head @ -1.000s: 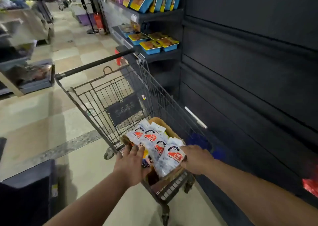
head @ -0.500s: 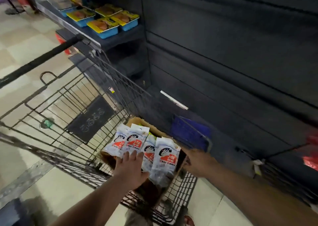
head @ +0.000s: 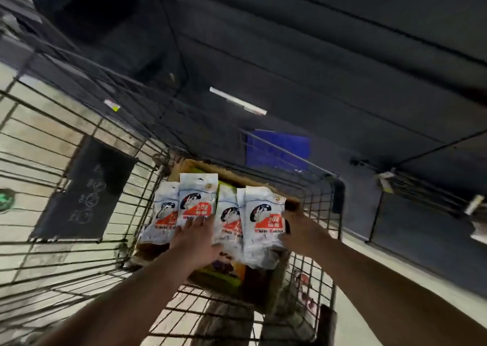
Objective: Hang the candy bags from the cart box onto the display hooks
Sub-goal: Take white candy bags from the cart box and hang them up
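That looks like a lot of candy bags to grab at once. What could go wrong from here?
1. The candy bags are fanned out loosely. The left hand lies flat on top and the right hand holds only the edge, so one may well slip back into the box.
2. Lifted together, a bag could catch on the wire cart side, which stands close by the right hand.
3. The view is blurred, so aim may suffer.
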Demonstrator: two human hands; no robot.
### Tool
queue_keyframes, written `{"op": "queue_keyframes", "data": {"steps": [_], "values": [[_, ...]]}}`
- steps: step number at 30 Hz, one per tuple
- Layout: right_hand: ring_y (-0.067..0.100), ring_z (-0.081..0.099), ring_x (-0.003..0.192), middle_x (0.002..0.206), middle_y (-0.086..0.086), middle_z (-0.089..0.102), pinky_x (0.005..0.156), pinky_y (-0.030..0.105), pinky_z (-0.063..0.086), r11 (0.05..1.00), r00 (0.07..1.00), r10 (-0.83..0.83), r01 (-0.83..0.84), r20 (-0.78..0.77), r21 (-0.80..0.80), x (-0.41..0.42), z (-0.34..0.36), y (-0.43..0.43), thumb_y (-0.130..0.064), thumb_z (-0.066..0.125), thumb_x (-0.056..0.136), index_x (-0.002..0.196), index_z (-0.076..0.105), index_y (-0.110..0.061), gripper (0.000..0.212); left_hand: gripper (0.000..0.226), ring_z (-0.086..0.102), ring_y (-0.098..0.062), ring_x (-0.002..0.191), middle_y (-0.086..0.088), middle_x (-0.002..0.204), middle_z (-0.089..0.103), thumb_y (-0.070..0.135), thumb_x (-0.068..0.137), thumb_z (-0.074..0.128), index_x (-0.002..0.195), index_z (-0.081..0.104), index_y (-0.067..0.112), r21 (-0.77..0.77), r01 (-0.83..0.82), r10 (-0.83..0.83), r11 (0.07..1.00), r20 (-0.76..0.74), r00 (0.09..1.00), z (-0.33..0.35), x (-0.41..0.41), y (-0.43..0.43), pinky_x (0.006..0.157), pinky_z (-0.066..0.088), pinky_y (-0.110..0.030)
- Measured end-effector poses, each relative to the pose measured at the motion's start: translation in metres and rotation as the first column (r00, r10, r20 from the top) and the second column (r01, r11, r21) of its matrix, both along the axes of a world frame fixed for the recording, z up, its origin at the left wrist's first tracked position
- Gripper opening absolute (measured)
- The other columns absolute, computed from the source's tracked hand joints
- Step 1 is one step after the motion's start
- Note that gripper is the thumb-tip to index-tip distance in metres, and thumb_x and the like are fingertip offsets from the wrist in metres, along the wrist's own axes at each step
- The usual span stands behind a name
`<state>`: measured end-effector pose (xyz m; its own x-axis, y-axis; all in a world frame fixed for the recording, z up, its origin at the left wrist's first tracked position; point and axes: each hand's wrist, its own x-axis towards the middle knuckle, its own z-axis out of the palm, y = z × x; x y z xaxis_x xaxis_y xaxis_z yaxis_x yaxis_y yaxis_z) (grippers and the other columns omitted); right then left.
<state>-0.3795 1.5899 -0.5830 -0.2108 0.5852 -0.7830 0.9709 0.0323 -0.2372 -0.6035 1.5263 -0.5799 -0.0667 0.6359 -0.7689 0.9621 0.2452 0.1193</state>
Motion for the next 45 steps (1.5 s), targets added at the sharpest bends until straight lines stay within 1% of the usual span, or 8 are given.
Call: {"op": "queue_keyframes", "data": {"steps": [12,16,20,24,28,34,38,45], "values": [[0.035,0.044,0.128,0.147,0.012,0.031,0.100,0.046,0.048,0.846,0.849,-0.527,0.522,-0.025,-0.112,-0.029,-0.085,0.002,-0.021,0.066,0.085,0.149,0.020,-0.018,0.079,0.096,0.032,-0.033,0.141,-0.015,0.157,0.025,0.035,0.085,0.068,0.154,0.003,0.017,-0.103,-0.360,0.374,0.927,0.273,0.886,-0.083,0.003,0.022,0.112,0.034,-0.046],[0.034,0.049,0.119,0.139,0.012,0.040,0.089,0.041,0.051,0.737,0.741,-0.672,0.665,-0.015,-0.121,-0.032,-0.102,0.000,-0.021,0.063,0.086,0.148,0.014,-0.026,0.079,0.086,0.048,-0.029,0.128,-0.016,0.147,0.041,0.028,0.087,0.068,0.151,0.014,0.010,-0.183,-0.561,0.589,0.808,0.303,0.749,-0.095,0.008,0.033,0.087,0.041,-0.029],[0.037,0.052,0.120,0.138,0.015,0.046,0.088,0.036,0.049,0.704,0.709,-0.705,0.703,0.025,-0.101,-0.031,-0.109,-0.002,-0.032,0.062,0.087,0.151,0.007,-0.022,0.085,0.087,0.039,-0.034,0.136,-0.015,0.153,0.033,0.030,0.084,0.070,0.152,0.018,0.014,-0.226,-0.703,0.736,0.674,0.286,0.614,-0.107,0.014,0.037,0.107,0.036,-0.042],[0.037,0.052,0.119,0.134,0.015,0.050,0.097,0.046,0.048,0.663,0.667,-0.744,0.744,0.043,-0.077,-0.034,-0.111,-0.002,-0.043,0.068,0.082,0.148,0.017,-0.015,0.088,0.084,0.040,-0.035,0.134,-0.013,0.148,0.039,0.029,0.080,0.075,0.148,0.028,0.014,-0.193,-0.753,0.774,0.629,0.238,0.586,-0.117,0.019,0.038,0.104,0.039,-0.046],[0.031,0.056,0.116,0.128,0.010,0.055,0.082,0.031,0.045,0.573,0.576,-0.818,0.809,-0.019,-0.132,-0.034,-0.109,-0.005,-0.034,0.070,0.083,0.139,0.034,-0.012,0.070,0.074,0.050,-0.034,0.126,-0.013,0.140,0.049,0.037,0.081,0.073,0.142,0.037,0.016,-0.198,-0.772,0.793,0.604,0.246,0.557,-0.124,0.020,0.036,0.102,0.044,-0.045],[0.022,0.065,0.094,0.100,0.002,0.065,0.081,0.038,0.056,0.438,0.424,-0.899,0.872,-0.112,-0.218,-0.032,-0.110,-0.013,-0.043,0.074,0.078,0.105,0.054,-0.016,0.044,0.053,0.062,-0.021,0.070,-0.023,0.107,0.065,0.036,0.087,0.065,0.129,0.051,0.006,-0.245,-0.759,0.793,0.603,0.287,0.537,-0.123,0.019,0.033,0.055,0.047,-0.027],[0.021,0.068,0.085,0.097,0.005,0.069,0.064,0.028,0.054,0.439,0.419,-0.898,0.864,-0.132,-0.246,-0.032,-0.107,-0.019,-0.035,0.065,0.087,0.113,0.057,-0.013,0.035,0.021,0.068,-0.030,0.094,-0.012,0.101,0.070,0.018,0.091,0.061,0.111,0.061,0.011,-0.306,-0.799,0.837,0.518,0.374,0.399,-0.114,0.013,0.020,0.087,0.055,-0.050],[0.029,0.071,0.090,0.100,0.011,0.073,0.085,0.046,0.057,0.323,0.242,-0.944,0.815,-0.225,-0.481,-0.024,-0.068,-0.037,-0.019,0.063,0.090,0.112,0.061,-0.018,0.022,0.016,0.071,-0.027,0.086,-0.012,0.097,0.073,0.014,0.093,0.058,0.108,0.062,0.019,-0.342,-0.785,0.823,0.516,0.451,0.345,-0.067,-0.001,0.003,0.073,0.058,-0.038]]}}
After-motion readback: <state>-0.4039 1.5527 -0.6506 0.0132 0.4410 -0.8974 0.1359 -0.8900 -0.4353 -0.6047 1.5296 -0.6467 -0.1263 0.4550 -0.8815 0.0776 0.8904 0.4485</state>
